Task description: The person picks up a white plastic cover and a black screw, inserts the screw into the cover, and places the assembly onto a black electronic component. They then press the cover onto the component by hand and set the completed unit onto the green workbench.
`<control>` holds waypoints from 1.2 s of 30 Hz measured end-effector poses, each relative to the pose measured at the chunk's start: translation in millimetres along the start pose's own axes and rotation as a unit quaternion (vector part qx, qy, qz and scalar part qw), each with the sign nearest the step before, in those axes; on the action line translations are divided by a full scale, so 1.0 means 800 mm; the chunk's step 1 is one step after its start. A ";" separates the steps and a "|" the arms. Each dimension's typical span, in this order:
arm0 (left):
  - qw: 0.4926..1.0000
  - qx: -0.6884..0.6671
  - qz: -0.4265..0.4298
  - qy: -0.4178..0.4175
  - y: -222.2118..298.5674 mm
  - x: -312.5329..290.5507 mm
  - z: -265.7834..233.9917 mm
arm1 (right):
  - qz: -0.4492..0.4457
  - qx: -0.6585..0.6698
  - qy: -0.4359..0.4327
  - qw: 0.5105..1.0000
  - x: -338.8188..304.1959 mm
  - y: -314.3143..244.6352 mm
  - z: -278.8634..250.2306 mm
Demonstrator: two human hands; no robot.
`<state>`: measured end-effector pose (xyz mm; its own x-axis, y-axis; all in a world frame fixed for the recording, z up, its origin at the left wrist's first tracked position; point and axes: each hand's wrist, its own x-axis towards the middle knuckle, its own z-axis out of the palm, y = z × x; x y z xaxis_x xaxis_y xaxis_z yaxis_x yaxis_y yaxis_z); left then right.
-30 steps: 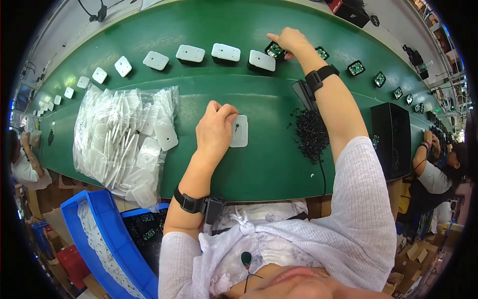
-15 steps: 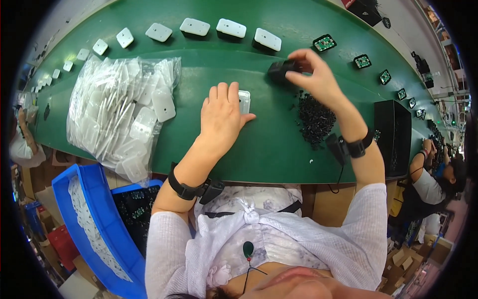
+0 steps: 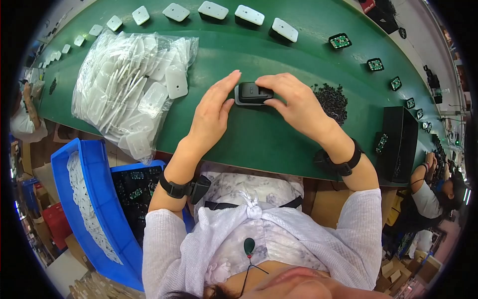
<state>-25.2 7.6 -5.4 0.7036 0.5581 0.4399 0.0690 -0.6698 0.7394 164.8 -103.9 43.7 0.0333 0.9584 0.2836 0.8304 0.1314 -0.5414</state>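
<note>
Carried leftward since the earlier frame, the black housing (image 3: 255, 91) now sits on the green table (image 3: 239, 144) between both hands, over a pale plate (image 3: 237, 96) whose edge shows at its left; a bag of white plates (image 3: 124, 89) crowds the left side, a heap of small black parts (image 3: 332, 103) the right; the right hand (image 3: 295, 102) grasps the housing's right end, thumb and fingers parted around it; the left hand (image 3: 211, 108) curves half-open beside the plate, contact impossible to tell.
</note>
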 end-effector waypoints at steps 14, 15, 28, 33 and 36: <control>0.981 0.165 0.063 -0.085 -0.007 -0.015 -0.004 | -0.046 -0.097 -0.005 0.994 -0.002 -0.006 0.026; 0.981 0.161 0.060 -0.090 -0.005 -0.015 -0.005 | -0.040 -0.094 -0.008 0.995 -0.004 -0.007 0.029; 0.943 0.271 0.126 -0.148 -0.012 -0.003 -0.018 | -0.041 -0.207 0.070 0.975 -0.009 -0.013 0.059; 0.941 0.276 0.135 -0.143 -0.017 -0.006 -0.016 | -0.033 -0.212 0.082 0.973 -0.011 -0.015 0.063; 0.944 0.276 0.134 -0.121 -0.010 -0.009 -0.008 | -0.011 -0.144 0.074 0.987 -0.009 -0.007 0.054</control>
<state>-35.7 12.2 -11.5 0.8842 0.2491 0.3951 0.1764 -0.9613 0.2114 135.8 -100.8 10.7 0.0770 0.9056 0.4171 0.9549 0.0534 -0.2922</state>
